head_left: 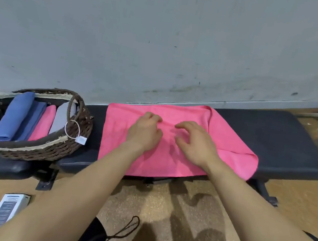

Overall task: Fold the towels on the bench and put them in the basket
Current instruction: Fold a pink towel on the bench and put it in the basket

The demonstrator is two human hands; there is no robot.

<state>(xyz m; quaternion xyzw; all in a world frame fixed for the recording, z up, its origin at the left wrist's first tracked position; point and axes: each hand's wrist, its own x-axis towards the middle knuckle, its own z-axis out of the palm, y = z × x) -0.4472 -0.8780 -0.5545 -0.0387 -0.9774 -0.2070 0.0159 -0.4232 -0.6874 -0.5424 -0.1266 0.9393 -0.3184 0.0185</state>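
A wicker basket (31,151), holding folded towels (15,118) in blue, pink and grey, is sitting at the 9 o'clock end of the black bench (271,137). A pink towel (230,148) is being smoothed at mid-bench, its long axis running 9 to 3 o'clock. The left hand (145,132), the nearer to the basket, is being pressed on the towel's middle with its fingers (154,118) curled under; whether cloth is being pinched cannot be told. The right hand (195,144) is being rested beside it, fingers loosely bent, gripping nothing. The towel's near hem is being partly hidden by the forearms (87,181).
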